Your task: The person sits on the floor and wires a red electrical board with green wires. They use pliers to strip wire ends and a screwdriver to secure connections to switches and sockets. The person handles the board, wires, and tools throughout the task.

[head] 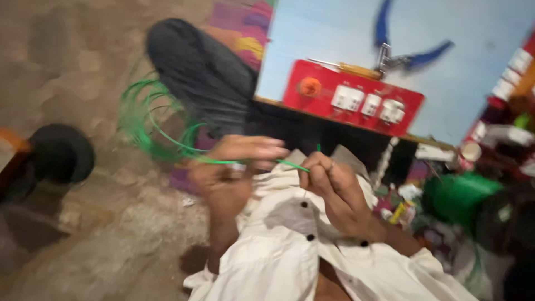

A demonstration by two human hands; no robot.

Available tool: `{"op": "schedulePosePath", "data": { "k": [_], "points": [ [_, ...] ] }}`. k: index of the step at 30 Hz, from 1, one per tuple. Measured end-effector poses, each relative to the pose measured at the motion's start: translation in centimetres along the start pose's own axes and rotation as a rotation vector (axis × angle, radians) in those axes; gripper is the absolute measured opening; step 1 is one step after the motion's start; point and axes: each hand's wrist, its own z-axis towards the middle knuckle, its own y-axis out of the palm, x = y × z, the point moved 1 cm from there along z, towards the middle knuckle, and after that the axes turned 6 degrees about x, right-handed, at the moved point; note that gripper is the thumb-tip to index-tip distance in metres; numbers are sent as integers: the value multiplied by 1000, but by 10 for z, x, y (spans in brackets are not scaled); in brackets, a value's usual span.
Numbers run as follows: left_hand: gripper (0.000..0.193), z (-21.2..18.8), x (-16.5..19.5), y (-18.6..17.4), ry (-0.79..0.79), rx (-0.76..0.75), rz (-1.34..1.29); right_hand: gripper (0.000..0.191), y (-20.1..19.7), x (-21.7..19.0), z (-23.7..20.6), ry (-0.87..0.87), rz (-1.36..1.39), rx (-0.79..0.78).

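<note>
Both hands pinch a thin green wire: left hand near the coil, right hand gripping its free end, apparently drawing out a length; next calls for steady tension.

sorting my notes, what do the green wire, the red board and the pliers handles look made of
Green wire: probably plastic-insulated, smooth and glossy, springing in loose coils; core not visible.
Red board: looks like painted wood or plastic, flat even colour, with white plastic-looking sockets; blur leaves it open.
Pliers handles: likely blue rubbery or plastic sleeves over grey metal at the joint.
</note>
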Motion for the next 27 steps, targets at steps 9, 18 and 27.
{"op": "schedulePosePath", "data": {
  "k": [9,18,27],
  "points": [
    [17,12,-5,-16,-638,-238,956,7,-50,10,-17,-203,-606,226],
    [24,-17,-28,93,-306,-701,258,18,-89,10,-11,-264,-712,6],
    [27,-21,-52,94,-196,-695,79,23,-99,-3,11,-353,-946,-51]
  ]
}}
